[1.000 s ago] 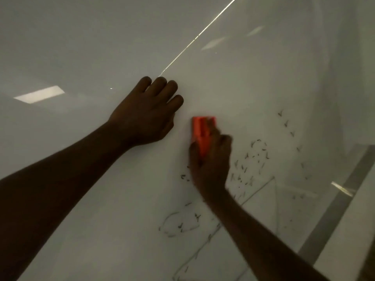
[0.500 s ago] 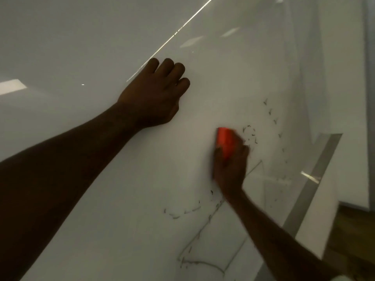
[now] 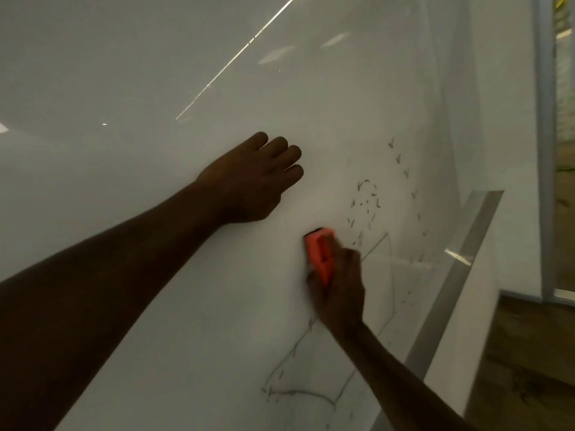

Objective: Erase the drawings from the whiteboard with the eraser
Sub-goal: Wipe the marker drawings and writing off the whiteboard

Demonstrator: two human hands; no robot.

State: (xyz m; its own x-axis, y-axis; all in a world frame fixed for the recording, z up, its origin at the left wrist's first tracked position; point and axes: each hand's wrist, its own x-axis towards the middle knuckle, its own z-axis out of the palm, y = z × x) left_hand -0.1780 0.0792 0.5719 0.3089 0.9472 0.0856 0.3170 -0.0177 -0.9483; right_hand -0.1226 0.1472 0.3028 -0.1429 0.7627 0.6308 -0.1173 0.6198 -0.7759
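Note:
A large glossy whiteboard [image 3: 155,88] fills the view. My right hand [image 3: 340,287] grips an orange eraser [image 3: 320,255] and presses it flat on the board just below centre. Dark marker drawings [image 3: 367,206], short ticks and a curved shape, lie right above and to the right of the eraser. A thin line outline [image 3: 311,390] runs down the board below my right hand. My left hand [image 3: 255,178] rests against the board up and to the left of the eraser, fingers together, holding nothing.
The board's grey metal bottom rail [image 3: 451,290] runs diagonally at the right. Beyond it are a white wall [image 3: 504,119], a grey door frame [image 3: 544,150] and a brown wooden floor [image 3: 529,368]. Ceiling lights reflect on the board's upper part.
My right hand has carried the eraser down and left, away from the tick marks. The faint curved marks lower left of the hand are gone. The left hand stays on the board.

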